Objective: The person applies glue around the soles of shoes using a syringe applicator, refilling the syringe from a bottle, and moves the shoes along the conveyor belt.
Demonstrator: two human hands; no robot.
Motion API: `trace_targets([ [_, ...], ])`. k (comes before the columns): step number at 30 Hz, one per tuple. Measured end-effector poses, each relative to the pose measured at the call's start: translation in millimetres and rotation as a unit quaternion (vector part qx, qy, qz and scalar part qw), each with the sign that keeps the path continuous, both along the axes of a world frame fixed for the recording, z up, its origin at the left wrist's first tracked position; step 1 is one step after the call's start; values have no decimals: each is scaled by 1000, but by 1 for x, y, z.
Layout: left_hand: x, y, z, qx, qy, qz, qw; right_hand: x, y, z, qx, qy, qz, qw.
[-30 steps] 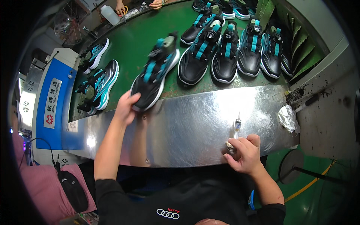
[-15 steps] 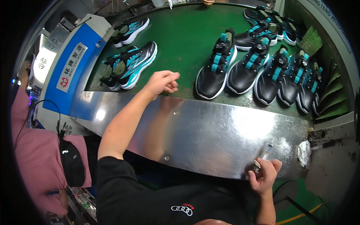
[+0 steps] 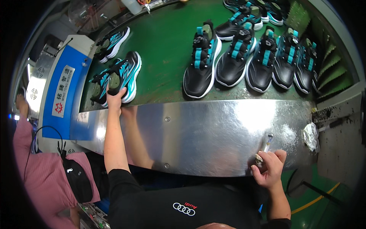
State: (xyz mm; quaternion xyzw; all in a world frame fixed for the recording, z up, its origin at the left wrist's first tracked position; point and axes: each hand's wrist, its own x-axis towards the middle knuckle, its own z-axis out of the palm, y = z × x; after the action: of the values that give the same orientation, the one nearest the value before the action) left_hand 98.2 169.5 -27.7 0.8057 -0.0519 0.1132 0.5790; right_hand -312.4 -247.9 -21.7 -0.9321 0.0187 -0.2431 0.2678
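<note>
My left hand (image 3: 115,100) is closed round the heel of a black and teal sneaker (image 3: 130,70) with a white and teal sole, on the green surface at the left. Its mate (image 3: 100,88) stands close beside it. At the metal edge on the right, my right hand (image 3: 271,168) has its fingers bent round a slim clear tool (image 3: 266,146). A pale lump (image 3: 259,157) shows by the fingertips at the tool's near end; the tool's exact kind cannot be made out.
Several black sneakers (image 3: 200,70) stand in a row on the green surface (image 3: 160,57), others behind. A shiny metal ledge (image 3: 198,133) runs along the front, with a crumpled white wad (image 3: 311,137) at its right end. A person in pink (image 3: 53,179) stands at the left by a blue-and-white machine housing (image 3: 68,80).
My left hand has moved left and taken hold of the sneaker's heel. The view has shifted, so the shoe rows appear farther left. My right hand still holds the slim clear tool.
</note>
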Motion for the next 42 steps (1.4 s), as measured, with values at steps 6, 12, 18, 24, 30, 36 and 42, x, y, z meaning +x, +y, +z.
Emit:
trace_targets([
  [6,-3,-33,30,-1,-3,-20,1000,-2,-2,-4,-9,-12,-2,1000],
  [12,-111,-27,57,-74,22,-122,990,-4,-4,-2,11,-9,18,1000],
  [18,-255,-60,51,37,142,-131,981,-2,-5,1,88,-36,6,995],
  [24,-264,-62,31,-147,193,-229,943,-25,-20,4,206,-10,-19,978],
  [30,-113,-84,20,-74,241,-178,951,-58,-24,8,485,-36,-92,869],
  [36,-82,-109,20,27,317,-210,925,-65,-28,12,418,14,-51,907],
  [42,-145,-187,86,-245,191,-323,894,-55,-18,30,394,9,0,919],
])
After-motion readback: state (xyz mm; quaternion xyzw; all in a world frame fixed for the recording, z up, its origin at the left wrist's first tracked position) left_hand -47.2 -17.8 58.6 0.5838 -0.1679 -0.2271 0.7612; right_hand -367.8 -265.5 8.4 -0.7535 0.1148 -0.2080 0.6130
